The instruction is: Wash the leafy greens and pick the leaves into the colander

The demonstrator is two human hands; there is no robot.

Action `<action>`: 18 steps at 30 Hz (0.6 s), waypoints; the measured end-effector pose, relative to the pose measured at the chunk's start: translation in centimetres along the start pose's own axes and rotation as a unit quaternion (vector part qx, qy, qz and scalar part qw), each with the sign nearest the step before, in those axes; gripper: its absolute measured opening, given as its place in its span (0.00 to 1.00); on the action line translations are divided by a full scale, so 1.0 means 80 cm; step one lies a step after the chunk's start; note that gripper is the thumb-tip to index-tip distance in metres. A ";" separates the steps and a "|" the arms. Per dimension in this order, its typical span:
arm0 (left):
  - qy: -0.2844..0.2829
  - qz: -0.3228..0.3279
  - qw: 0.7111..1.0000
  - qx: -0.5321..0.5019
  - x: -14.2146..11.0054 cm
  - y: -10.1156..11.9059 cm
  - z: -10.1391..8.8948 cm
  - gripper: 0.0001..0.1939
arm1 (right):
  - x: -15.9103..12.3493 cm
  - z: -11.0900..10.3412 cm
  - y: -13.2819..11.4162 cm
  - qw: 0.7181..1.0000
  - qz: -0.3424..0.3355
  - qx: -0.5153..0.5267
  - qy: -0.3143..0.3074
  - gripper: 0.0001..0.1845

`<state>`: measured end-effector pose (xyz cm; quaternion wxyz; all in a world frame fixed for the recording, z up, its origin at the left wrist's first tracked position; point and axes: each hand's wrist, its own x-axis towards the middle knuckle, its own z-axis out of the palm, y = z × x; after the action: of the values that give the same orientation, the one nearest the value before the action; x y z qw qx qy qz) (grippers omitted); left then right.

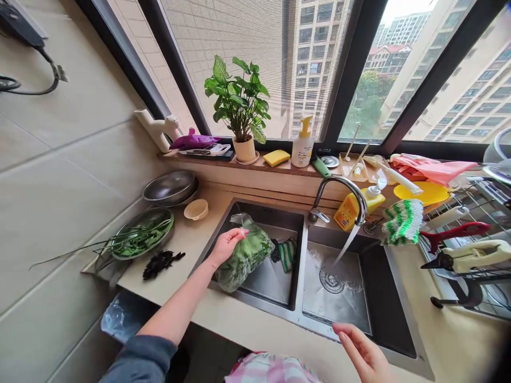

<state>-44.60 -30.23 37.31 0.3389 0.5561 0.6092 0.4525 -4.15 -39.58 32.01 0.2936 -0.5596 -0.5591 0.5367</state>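
Observation:
My left hand (pixel 230 243) pinches the top of a clear plastic bag (pixel 247 258) filled with green leafy vegetables. The bag is over the left sink basin (pixel 275 290), its lower end at the front rim. Right of it, a green-and-white striped scrubbing cloth (pixel 286 254) lies in that basin. My right hand (pixel 363 351) is in front of the right basin (pixel 339 311), fingers extended, with nothing visible in it. Water runs from the curved faucet (pixel 346 183) into the right basin, near the drain (pixel 331 280).
To the left are a bowl of greens (pixel 146 234), dark wet leaves (pixel 162 264), a small beige bowl (pixel 196 209) and stacked metal pans (pixel 171 187). A dish rack (pixel 475 266) stands right. The sill holds a potted plant (pixel 241 101), yellow sponge (pixel 276 157) and pump bottle (pixel 302 146).

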 end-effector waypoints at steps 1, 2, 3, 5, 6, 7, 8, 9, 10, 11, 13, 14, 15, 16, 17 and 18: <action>-0.025 0.000 0.998 -0.051 -0.010 0.034 0.003 0.12 | 0.012 0.001 -0.002 1.000 -0.013 0.013 -0.005 0.19; -0.056 -0.002 0.994 -0.094 -0.021 0.067 0.007 0.11 | 0.023 0.002 -0.003 0.999 -0.026 0.031 -0.005 0.21; -0.079 0.000 0.987 -0.137 -0.034 0.097 0.013 0.10 | 0.031 0.003 -0.004 0.998 -0.038 0.054 -0.011 0.23; -0.110 -0.005 0.967 -0.229 -0.060 0.148 0.029 0.09 | 0.040 0.004 -0.004 0.992 -0.053 0.109 -0.038 0.29; -0.121 -0.007 0.955 -0.271 -0.070 0.166 0.040 0.09 | 0.040 0.003 -0.001 0.987 -0.059 0.139 -0.056 0.33; -0.132 -0.013 0.941 -0.312 -0.078 0.180 0.054 0.09 | 0.037 0.000 0.003 0.981 -0.065 0.168 -0.070 0.37; -0.142 -0.024 0.926 -0.350 -0.083 0.188 0.071 0.09 | 0.031 -0.004 0.010 0.976 -0.070 0.194 -0.072 0.39; -0.148 -0.040 0.910 -0.385 -0.084 0.192 0.092 0.09 | 0.023 -0.009 0.018 0.972 -0.069 0.218 -0.058 0.40; -0.153 -0.064 0.894 -0.415 -0.082 0.190 0.115 0.09 | 0.012 -0.015 0.028 0.969 -0.060 0.237 -0.027 0.40; -0.154 -0.093 0.879 -0.441 -0.077 0.183 0.142 0.09 | 0.001 -0.022 0.040 0.967 -0.041 0.251 0.020 0.38; -0.149 -0.164 0.856 -0.467 -0.062 0.156 0.199 0.09 | -0.024 -0.036 0.065 0.953 0.013 0.269 0.142 0.31; -0.140 -0.197 0.852 -0.464 -0.053 0.138 0.227 0.10 | -0.036 -0.043 0.078 0.941 0.041 0.272 0.199 0.27; -0.140 -0.232 0.855 -0.442 -0.045 0.118 0.252 0.11 | -0.046 -0.049 0.089 0.929 0.063 0.272 0.244 0.24; -0.141 -0.266 0.867 -0.396 -0.039 0.098 0.274 0.11 | -0.055 -0.053 0.098 0.918 0.078 0.271 0.279 0.22; -0.134 -0.278 0.889 -0.339 -0.036 0.078 0.290 0.11 | -0.061 -0.057 0.105 0.910 0.089 0.271 0.301 0.21; -0.118 -0.269 0.917 -0.269 -0.036 0.061 0.300 0.12 | -0.065 -0.059 0.110 0.906 0.096 0.269 0.313 0.21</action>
<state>-20.33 -29.02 32.89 0.6537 0.3085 0.5467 0.4226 3.97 -44.95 26.44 0.5400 -0.6495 -0.2161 0.4898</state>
